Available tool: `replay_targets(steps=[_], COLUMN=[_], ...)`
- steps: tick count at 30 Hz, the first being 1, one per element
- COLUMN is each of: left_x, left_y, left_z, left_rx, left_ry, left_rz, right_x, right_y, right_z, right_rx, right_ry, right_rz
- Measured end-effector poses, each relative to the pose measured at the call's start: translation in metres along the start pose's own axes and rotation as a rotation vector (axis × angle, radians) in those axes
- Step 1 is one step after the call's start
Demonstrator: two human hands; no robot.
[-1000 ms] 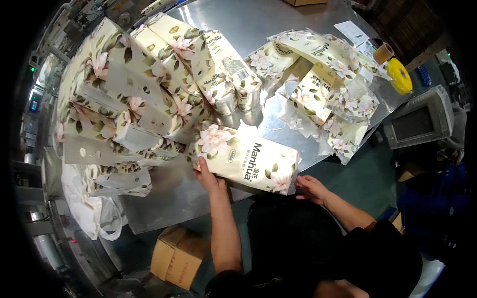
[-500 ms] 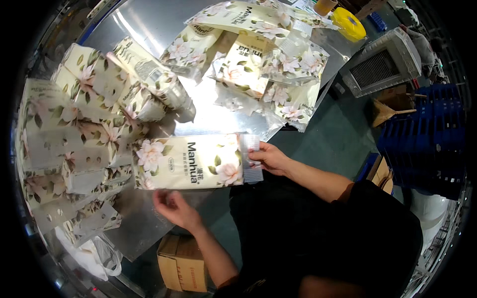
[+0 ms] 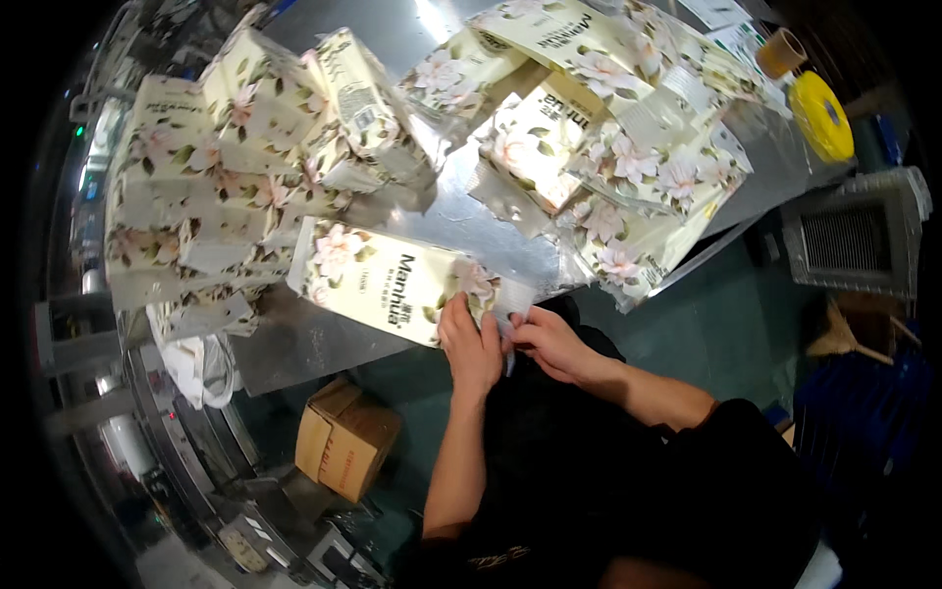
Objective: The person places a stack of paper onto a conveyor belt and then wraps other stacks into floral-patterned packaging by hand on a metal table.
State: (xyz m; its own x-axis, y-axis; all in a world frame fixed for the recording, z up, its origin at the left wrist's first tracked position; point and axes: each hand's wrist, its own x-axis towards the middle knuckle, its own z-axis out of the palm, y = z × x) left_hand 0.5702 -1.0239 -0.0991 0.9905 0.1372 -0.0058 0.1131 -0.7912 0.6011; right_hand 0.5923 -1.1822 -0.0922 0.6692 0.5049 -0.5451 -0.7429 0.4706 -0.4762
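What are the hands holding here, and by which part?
Both hands, left and right, hold the floral pack by its near end.

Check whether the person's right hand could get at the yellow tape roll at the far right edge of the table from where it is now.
Probably not without leaning. The right hand is busy at the end of the floral pack by the near edge, and a pile of floral packs lies between it and the yellow tape roll.
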Motion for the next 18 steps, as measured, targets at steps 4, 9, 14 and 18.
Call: replay_targets(steps=[4, 9, 14, 18], left_x=[0.011, 0.020, 0.019, 0.015], left_y=[-0.006, 0.004, 0.006, 0.007], left_z=[0.015, 0.026, 0.030, 0.036], left_rx=[0.101, 0.130, 0.184, 0.158], left_ry=[0.048, 0.059, 0.065, 0.110], left_rz=[-0.123, -0.206, -0.271, -0.234], right_x=[-0.052, -0.136, -0.210, -0.237], right_y=[-0.032, -0.086, -0.150, -0.226], right_z=[-0.024, -0.058, -0.069, -0.060], right_rx=[-0.128, -0.303, -0.583, -0.955], right_ry=[-0.092, -0.081, -0.018, 0.102], right_rz=[0.020, 0.057, 0.045, -0.212])
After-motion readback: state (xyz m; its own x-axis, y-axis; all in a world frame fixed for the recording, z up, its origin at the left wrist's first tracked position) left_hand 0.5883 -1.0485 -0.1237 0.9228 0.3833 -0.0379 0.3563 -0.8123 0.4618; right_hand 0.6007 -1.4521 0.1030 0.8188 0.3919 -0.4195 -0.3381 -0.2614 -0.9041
